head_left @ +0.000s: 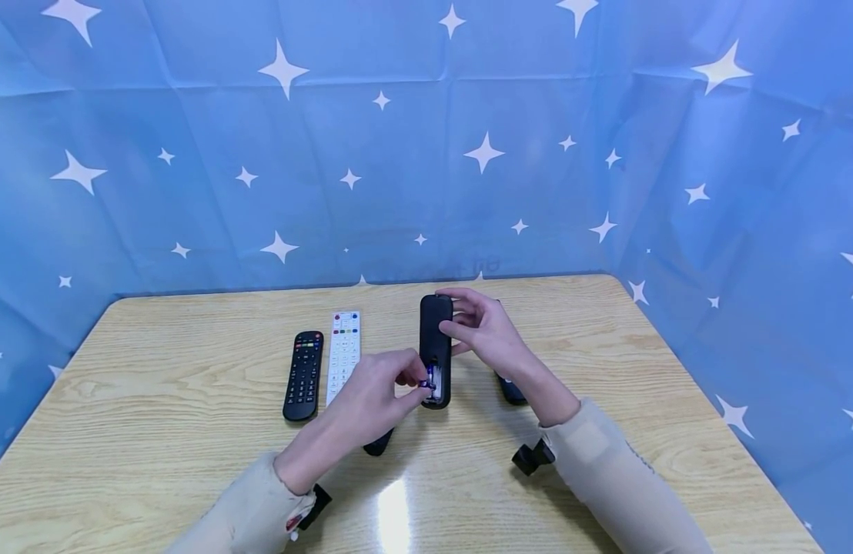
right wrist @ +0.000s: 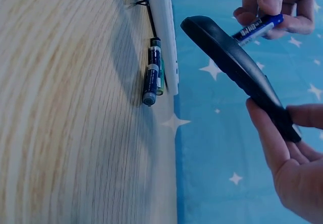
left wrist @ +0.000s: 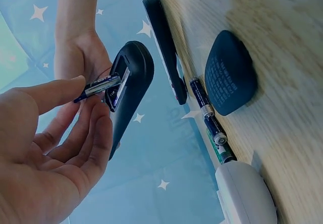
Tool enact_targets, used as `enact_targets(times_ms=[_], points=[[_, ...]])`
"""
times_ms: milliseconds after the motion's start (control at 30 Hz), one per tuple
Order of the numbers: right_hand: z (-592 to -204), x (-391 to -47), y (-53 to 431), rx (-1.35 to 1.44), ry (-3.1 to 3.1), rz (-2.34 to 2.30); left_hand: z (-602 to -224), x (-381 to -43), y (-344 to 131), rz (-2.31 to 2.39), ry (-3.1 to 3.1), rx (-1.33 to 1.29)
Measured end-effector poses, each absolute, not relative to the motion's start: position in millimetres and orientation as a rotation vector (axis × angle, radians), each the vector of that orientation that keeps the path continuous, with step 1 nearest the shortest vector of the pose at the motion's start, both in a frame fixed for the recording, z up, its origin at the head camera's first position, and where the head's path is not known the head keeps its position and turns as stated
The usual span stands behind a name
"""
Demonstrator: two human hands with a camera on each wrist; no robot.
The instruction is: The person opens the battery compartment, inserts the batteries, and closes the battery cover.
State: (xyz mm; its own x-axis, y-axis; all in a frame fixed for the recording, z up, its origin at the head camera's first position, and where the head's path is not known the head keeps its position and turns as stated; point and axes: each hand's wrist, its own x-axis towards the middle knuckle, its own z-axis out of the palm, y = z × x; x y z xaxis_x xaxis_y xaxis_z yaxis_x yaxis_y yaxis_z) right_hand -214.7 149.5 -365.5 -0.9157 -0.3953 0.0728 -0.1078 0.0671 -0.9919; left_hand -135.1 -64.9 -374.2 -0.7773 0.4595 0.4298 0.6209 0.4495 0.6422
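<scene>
In the head view my right hand (head_left: 492, 335) grips the upper part of a black remote control (head_left: 436, 327), its back facing me and the battery compartment uncovered at the lower end. My left hand (head_left: 374, 385) is at that compartment, pinching a small dark blue battery (left wrist: 98, 87) between thumb and fingers. The battery stands tilted, one end at the compartment's opening and the other sticking out, as the right wrist view also shows. Above the table, the remote is held clear of its surface, slanting in both wrist views.
On the wooden table (head_left: 191, 462) a black remote (head_left: 305, 377) and a white remote (head_left: 344, 346) lie at left. Another dark remote (head_left: 513, 391) is partly hidden beneath my right arm. Several loose batteries (left wrist: 208, 110) lie near a dark rounded piece with small print (left wrist: 229, 75).
</scene>
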Motion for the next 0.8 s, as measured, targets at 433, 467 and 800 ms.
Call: enact_targets(times_ms=[433, 467, 800], points=[[-364.4, -214.1, 147.9, -0.52, 2.122, -1.94, -375.8, -135.0, -62.1, -1.16, -2.494, -0.968], [-364.7, -214.4, 147.8, -0.519, 2.123, -1.941, -375.9, -134.9, -62.1, -1.144, -2.494, -0.968], [-364.1, -214.9, 147.1, -0.508, 2.129, -1.943, -377.7, -134.7, -62.8, -0.975, -2.495, -0.99]])
